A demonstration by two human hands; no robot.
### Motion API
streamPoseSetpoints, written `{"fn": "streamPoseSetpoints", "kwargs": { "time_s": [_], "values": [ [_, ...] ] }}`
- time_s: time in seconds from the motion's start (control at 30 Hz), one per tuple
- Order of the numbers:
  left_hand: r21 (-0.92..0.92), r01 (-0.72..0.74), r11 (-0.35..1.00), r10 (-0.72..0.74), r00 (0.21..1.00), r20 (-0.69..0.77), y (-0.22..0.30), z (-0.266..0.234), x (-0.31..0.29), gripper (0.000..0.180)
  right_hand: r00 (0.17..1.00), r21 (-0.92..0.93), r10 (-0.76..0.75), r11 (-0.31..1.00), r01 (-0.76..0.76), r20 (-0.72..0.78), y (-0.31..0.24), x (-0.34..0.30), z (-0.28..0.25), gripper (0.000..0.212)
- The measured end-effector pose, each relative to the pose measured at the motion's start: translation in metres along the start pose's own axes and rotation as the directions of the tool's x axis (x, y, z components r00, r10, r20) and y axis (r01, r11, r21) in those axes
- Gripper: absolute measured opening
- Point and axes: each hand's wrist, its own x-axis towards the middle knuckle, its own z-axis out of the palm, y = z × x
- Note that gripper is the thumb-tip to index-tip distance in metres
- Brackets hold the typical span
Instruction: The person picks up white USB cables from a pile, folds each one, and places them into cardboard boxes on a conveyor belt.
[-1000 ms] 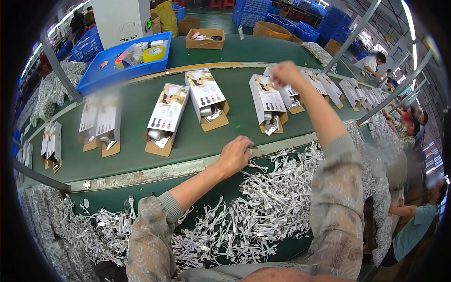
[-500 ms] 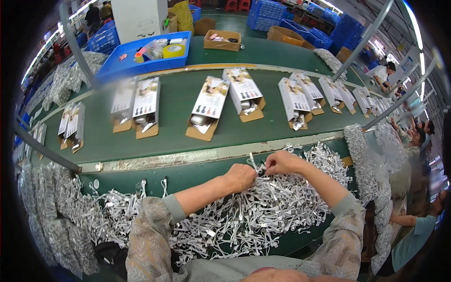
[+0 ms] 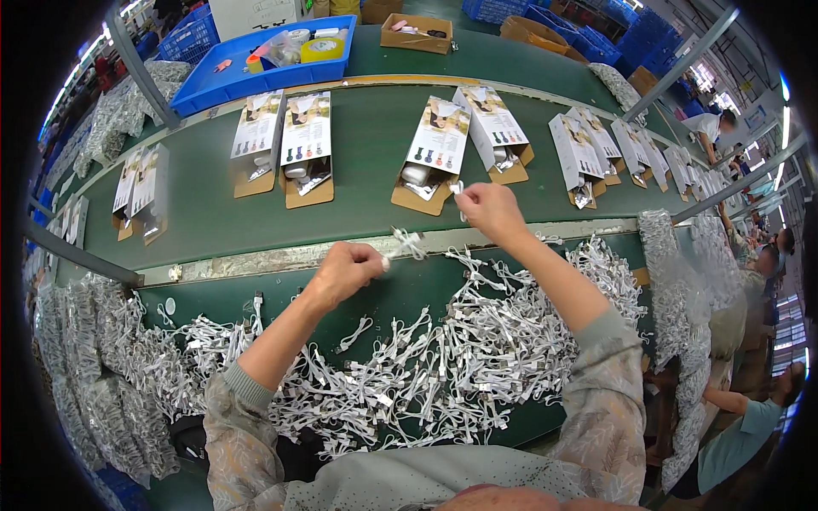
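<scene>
Cable [image 3: 460, 200], white and thin, is pinched between the thumb and fingertips of the right hand [image 3: 492, 211], just in front of the open end of a white printed carton [image 3: 440, 140]. The left hand [image 3: 345, 272] is well apart from it, nearer the body, its fingertips closed together with a small white piece [image 3: 386, 264] showing at them; what that is cannot be told. Between the hands, a looped white cable bundle [image 3: 411, 244] shows over the worn metal rail [image 3: 213, 270]; whether it hangs or rests is unclear. Below both hands, a loose heap of white USB cables [image 3: 477, 366] covers much of the green desk [image 3: 221, 302]. Beyond the hands, more open-ended cartons [image 3: 307, 123] lie on the green conveyor belt [image 3: 366, 179]. Farther off are a small cardboard box [image 3: 417, 41] and a blue plastic tray [image 3: 256, 87] holding a yellow tape roll [image 3: 323, 49].
</scene>
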Motion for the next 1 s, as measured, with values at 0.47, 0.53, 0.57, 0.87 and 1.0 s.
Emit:
{"fn": "streamPoseSetpoints", "kwargs": {
  "time_s": [0.47,0.53,0.57,0.87,1.0],
  "values": [
    [-0.181,-0.075,0.981,-0.057,0.775,-0.630,-0.017,-0.009,0.102,0.022,0.975,-0.712,-0.224,0.684,0.157,-0.001,0.019,0.033,0.039,0.018],
    [-0.274,-0.046,0.961,-0.129,0.800,-0.586,-0.015,-0.002,0.109,0.013,0.961,-0.664,-0.276,0.712,0.227,0.033,0.020,0.016,0.025,0.016],
    [-0.308,-0.054,0.950,-0.137,0.815,-0.563,-0.009,0.002,0.108,0.013,0.972,-0.593,-0.223,0.773,0.226,0.079,0.022,0.008,0.018,0.015],
    [-0.283,0.109,0.953,-0.197,0.932,-0.305,0.030,0.048,0.177,0.022,0.882,-0.223,-0.068,0.956,0.192,0.467,0.017,-0.057,0.013,0.015],
    [0.576,-0.242,0.781,0.405,0.898,-0.171,0.014,0.065,0.156,0.022,0.924,-0.203,-0.080,0.965,0.166,0.375,0.031,-0.066,0.008,0.022]
  ]
}}
